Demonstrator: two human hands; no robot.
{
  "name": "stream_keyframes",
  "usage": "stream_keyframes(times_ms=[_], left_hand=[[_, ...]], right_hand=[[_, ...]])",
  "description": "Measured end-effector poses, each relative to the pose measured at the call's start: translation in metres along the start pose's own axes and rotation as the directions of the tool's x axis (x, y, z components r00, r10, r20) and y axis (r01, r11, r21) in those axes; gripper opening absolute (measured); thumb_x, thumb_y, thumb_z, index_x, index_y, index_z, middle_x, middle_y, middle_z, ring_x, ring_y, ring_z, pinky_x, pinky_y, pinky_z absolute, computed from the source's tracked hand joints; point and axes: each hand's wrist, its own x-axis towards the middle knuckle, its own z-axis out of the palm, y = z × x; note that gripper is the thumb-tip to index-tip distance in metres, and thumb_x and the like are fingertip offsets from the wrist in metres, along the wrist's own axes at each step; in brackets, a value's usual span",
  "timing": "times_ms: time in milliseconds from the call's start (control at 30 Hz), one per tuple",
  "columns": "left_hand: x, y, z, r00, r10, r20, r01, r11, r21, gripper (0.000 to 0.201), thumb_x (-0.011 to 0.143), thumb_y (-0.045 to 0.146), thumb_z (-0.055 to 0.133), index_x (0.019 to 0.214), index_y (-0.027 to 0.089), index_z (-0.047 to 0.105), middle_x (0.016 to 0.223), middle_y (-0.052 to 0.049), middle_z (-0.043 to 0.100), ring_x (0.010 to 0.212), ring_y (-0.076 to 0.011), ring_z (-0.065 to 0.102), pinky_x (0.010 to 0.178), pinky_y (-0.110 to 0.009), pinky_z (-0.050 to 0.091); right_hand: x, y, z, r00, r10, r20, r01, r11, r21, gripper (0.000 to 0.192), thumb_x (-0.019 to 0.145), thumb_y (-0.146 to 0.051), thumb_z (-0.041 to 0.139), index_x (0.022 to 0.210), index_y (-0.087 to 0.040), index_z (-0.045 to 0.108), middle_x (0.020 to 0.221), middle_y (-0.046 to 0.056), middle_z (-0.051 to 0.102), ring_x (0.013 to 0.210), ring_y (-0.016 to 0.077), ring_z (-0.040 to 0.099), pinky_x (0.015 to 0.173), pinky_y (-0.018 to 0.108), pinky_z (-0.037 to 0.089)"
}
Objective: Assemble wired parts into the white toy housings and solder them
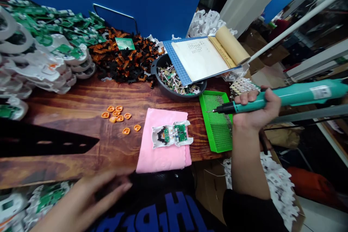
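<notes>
Wooden table (92,96): one, brown; spreads leftward from the grip.

Bowl (179,96): one, dark, heaped with wired parts; left of the grip and farther from the body, partly under a clipboard (176,59).

Pink cloth (163,159): one, folded; left of the grip, past the tray.

Green tray (217,136): one, mesh floor, small metal pieces along its right side; just left of the grip, the driver's bit above it.

Teal screwdriver (296,93): one, powered; slanted rather than upright, bit toward the left.

Right hand (251,119): fingers wrapped round the screwdriver, forming the grip.

Left hand (85,195): blurred, fingers loosely parted, nothing seen in it; far left of the grip and closer to the body, fingertips near the cloth's corner, contact uncertain.

White housing (170,140): one, open side up, green boards inside; flat on the cloth, left of the grip and slightly nearer the body. Long axis runs left to right, one end facing the grip. The bit appears nearer to it than either hand does; which hand is nearer cannot be told.

Orange pieces (120,118): a small scatter; left of the grip, beyond the cloth.
</notes>
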Motion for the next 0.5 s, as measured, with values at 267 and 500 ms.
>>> stream_keyframes(times_ms=[267,500], left_hand=[[0.074,0.081,0.017,0.870,0.484,-0.097,-0.467,0.870,0.157,0.030,0.090,0.026,0.059,0.118,0.018,0.065,0.104,-0.007,0.074,0.094,-0.0186,0.070,0.082,-0.027,0.056],[0.077,0.082,0.026,0.820,0.556,-0.136,-0.551,0.831,0.070,0.014,0.088,0.017,0.061,0.098,0.017,0.071,0.092,-0.004,0.076,0.083,-0.0159,0.071,0.075,-0.025,0.056]], right_hand=[[-0.087,-0.041,0.056,0.933,0.234,0.275,-0.256,0.966,0.047,0.017,0.069,-0.031,0.065,0.081,-0.024,0.055,0.046,-0.010,0.041,0.035,0.0089,0.035,0.036,0.025,0.035],[-0.095,-0.039,0.059,0.918,0.258,0.300,-0.274,0.962,0.013,0.016,0.069,-0.033,0.064,0.080,-0.027,0.054,0.047,-0.010,0.037,0.034,0.0096,0.035,0.034,0.027,0.034]])
